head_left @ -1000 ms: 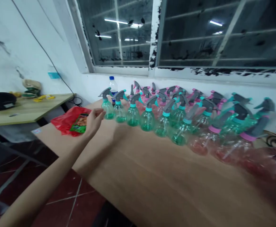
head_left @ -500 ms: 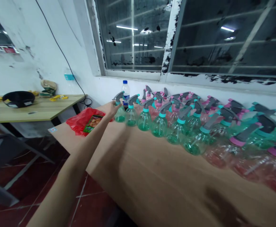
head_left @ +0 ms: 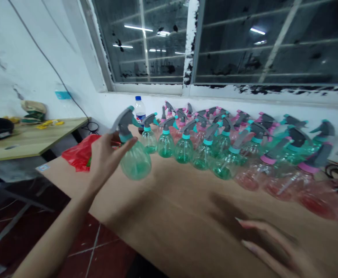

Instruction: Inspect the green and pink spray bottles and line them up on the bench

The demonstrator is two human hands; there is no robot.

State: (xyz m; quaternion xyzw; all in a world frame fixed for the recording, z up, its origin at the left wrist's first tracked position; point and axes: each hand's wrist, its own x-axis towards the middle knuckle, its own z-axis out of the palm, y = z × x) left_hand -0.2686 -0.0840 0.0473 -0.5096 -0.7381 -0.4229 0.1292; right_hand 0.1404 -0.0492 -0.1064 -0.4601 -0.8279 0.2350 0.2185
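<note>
While left hand (head_left: 105, 157) grips, spray bottle (head_left: 135, 162) hangs below.

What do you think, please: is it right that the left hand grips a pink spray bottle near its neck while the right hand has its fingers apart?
Not quite: the head view shows that the spray bottle in the left hand is green, not pink. The left hand does grip it near its neck, and the right hand has its fingers apart.

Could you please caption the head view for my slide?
Left hand holding a green spray bottle, right hand above the table.
</note>
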